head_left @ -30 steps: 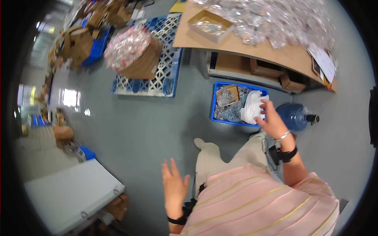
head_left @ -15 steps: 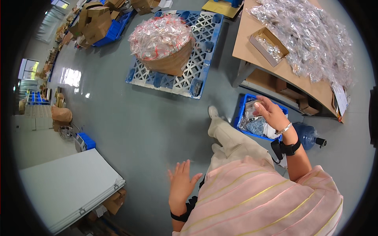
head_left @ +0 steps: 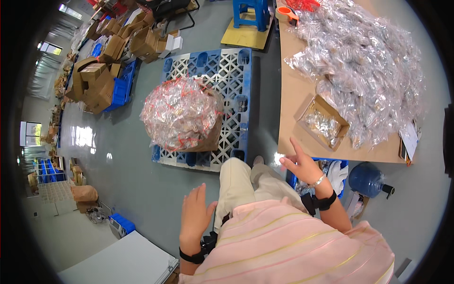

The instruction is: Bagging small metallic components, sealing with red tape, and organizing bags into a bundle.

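My left hand (head_left: 195,217) hangs open over the grey floor beside my left leg, holding nothing. My right hand (head_left: 301,164) is raised with fingers spread and empty, just off the near edge of the wooden table (head_left: 295,118) and above a blue bin (head_left: 331,173) of packets under it. On the table lies a large heap of clear plastic packets (head_left: 364,71) and a small open cardboard box (head_left: 324,122) holding a few packets.
A blue plastic pallet (head_left: 222,80) ahead carries a cardboard box heaped with clear bags (head_left: 182,113). A blue water jug (head_left: 369,180) lies by the table. Stacked cartons (head_left: 109,52) stand at far left, a blue stool (head_left: 250,12) beyond, a white panel (head_left: 118,262) at lower left.
My right hand has let go of the white packet over the blue bin and risen, now open. The view has swung toward the table and pallet; my left hand stayed open.
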Demonstrator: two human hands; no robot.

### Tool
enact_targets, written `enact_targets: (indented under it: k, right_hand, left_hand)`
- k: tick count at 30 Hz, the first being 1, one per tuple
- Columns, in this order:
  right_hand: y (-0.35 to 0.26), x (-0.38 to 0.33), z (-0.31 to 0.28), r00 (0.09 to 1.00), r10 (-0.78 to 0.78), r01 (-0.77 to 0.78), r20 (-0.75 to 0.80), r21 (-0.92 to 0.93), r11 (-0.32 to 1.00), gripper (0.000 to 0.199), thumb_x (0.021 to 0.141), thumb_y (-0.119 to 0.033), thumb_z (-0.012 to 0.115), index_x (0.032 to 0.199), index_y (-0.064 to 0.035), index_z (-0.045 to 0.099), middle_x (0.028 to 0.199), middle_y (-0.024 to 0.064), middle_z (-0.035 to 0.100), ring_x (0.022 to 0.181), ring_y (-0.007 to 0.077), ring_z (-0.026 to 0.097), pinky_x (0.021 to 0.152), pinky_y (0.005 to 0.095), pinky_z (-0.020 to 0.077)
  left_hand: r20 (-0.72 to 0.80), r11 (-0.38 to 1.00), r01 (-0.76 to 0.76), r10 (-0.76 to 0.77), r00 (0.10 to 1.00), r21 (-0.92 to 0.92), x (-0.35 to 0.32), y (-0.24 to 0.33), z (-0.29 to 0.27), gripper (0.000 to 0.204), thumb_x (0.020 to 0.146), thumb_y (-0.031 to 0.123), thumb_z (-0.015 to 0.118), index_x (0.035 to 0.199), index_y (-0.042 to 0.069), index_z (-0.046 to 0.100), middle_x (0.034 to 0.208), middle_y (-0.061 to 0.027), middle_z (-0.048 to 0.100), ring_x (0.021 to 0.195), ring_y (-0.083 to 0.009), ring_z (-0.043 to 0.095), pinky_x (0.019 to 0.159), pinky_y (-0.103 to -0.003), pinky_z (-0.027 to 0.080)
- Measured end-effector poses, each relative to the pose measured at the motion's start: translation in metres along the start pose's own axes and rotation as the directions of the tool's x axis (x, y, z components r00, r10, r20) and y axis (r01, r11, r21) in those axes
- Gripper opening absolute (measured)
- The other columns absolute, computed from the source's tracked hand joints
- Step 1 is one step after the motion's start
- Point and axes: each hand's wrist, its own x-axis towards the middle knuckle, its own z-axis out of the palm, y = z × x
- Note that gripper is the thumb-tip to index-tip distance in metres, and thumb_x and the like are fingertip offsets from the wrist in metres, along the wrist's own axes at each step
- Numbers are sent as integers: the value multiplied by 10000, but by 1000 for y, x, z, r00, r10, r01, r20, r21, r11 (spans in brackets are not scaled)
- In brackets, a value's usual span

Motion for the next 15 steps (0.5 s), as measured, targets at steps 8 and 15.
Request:
enact_targets:
  k: [8, 15]
  right_hand:
    - [49, 27, -41, 921, 260, -119, -291, 424, 898, 445, 918, -154, 635, 1306, 17, 499, 964, 34, 640, 903, 77, 566, 800, 225, 463]
    - [10, 124, -57, 779, 434, -89, -453, 606, 791, 415, 918, -139, 634, 1297, -19, 512, 1116, 68, 613, 1002, 116, 577, 871, 255, 470]
  left_hand:
    - [215, 889, -420, 381, 899, 182, 219, 50, -84, 574, 813, 237, 692, 1281, -18, 478, 1191, -206, 571, 1105, -382, 536, 934, -443, 434]
    - [454, 754, -632, 507, 733, 179, 440, 96, -121, 594, 779, 244, 725, 1270, 2, 494, 1184, -191, 577, 1090, -366, 552, 936, -446, 429]
